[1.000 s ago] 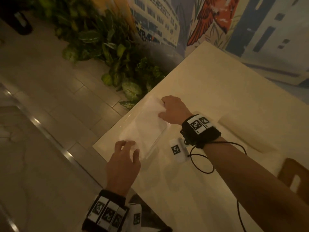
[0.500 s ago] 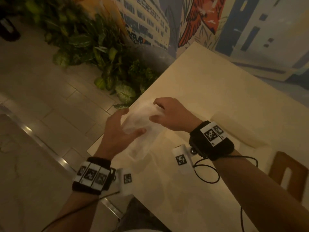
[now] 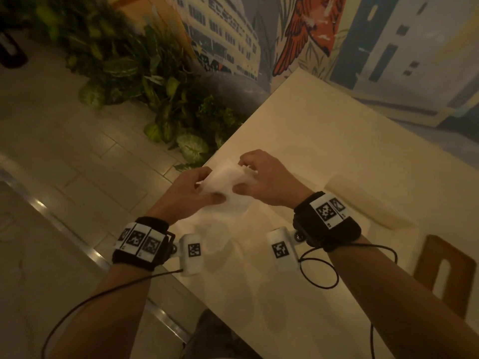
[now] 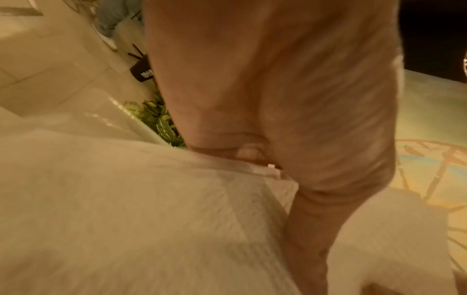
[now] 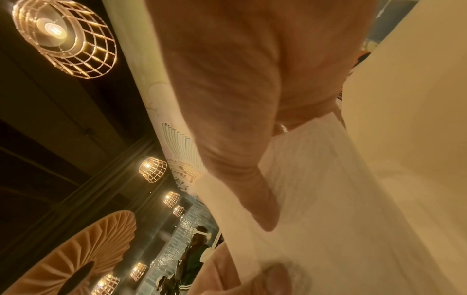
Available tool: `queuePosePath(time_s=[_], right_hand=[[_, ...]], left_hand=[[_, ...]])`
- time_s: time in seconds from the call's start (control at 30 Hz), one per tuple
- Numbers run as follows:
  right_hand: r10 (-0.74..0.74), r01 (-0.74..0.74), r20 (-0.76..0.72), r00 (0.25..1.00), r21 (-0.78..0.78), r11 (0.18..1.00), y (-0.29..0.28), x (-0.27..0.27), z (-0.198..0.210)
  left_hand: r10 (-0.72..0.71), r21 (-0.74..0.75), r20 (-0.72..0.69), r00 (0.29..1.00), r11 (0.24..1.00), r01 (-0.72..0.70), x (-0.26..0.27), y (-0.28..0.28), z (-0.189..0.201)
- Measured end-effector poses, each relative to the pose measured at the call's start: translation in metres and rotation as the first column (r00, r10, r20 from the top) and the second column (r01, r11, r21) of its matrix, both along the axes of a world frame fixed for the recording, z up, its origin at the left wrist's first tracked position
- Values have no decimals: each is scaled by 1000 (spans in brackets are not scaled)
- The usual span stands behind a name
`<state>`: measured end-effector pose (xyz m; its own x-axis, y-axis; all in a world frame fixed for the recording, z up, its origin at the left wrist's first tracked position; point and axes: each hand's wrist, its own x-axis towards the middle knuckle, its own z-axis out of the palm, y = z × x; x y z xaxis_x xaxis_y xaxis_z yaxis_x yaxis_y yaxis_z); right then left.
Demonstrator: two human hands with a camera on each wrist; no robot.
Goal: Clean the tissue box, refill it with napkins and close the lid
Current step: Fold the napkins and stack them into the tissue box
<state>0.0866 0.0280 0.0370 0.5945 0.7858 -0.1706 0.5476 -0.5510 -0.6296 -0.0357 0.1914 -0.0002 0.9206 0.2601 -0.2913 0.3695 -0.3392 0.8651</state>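
Observation:
A white stack of napkins (image 3: 225,183) in a thin clear wrap is held up over the near-left corner of the cream table (image 3: 324,136). My left hand (image 3: 207,186) grips its left end, thumb on top. From the other side, my right hand (image 3: 245,175) pinches its right end. The left wrist view shows the napkins (image 4: 126,199) close up under my left hand (image 4: 278,169). They fill the right wrist view too, napkins (image 5: 328,199) under my right hand (image 5: 275,179). A pale oblong box shape (image 3: 363,203) lies on the table to the right; I cannot tell whether it is the tissue box.
Leafy plants (image 3: 160,99) stand on the tiled floor just beyond the table's left edge. A painted mural wall (image 3: 311,35) runs along the back. A brown wooden piece with a slot (image 3: 440,275) shows at the right edge.
The napkin stack lay flat on the table a second ago. Both hands have closed on its ends and lifted it off the table, toward me.

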Motion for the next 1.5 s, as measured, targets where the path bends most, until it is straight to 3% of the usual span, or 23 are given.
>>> queuePosePath(time_s=[0.27,0.4,0.47,0.53,0.63,0.7,0.83,0.9,0.97,1.03,1.13,1.2,1.33,1.5], right_hand=[[-4,11,-140,990,51,999,-2,-4,0],[-73,103,-244,967,109,989,-1,-7,-4],[-131,151,-287,949,50,987,-2,-5,-3],[-112,106,-217,970,-37,994,-4,-2,-4],[-56,52,-192,980,-26,998,-12,-1,3],[-91,97,-232,969,13,995,-20,1,8],[-215,252,-339,916,68,965,-50,10,22],[-294,369,-429,854,102,924,-70,13,27],[-340,470,-498,797,159,868,-92,15,29],[-398,583,-550,734,209,785,-113,15,29],[-484,737,-615,623,253,627,-144,12,23],[-520,793,-637,569,257,553,-165,8,17],[-601,854,-619,506,266,446,-202,-2,12],[-652,917,-644,399,268,296,-238,-9,9]], left_hand=[[118,-290,88,989,953,-88,-2,1,8],[176,-359,135,975,926,-117,3,-2,10],[185,-361,160,970,925,-117,4,-3,9],[171,-353,164,971,930,-104,3,-3,7],[22,-184,85,996,983,-6,5,0,4],[-108,-63,-65,992,993,104,5,5,0],[-185,-56,-239,953,983,177,4,12,-5],[-192,-129,-224,955,978,166,5,12,-2],[-177,-321,-153,972,939,120,9,7,2],[-88,-528,-98,991,849,23,16,-8,7],[32,-694,-110,993,713,-100,37,-47,15],[24,-689,-86,996,721,-77,53,-74,19],[-40,-509,41,998,859,55,85,-117,28],[-136,-503,123,983,845,180,119,-163,29]])
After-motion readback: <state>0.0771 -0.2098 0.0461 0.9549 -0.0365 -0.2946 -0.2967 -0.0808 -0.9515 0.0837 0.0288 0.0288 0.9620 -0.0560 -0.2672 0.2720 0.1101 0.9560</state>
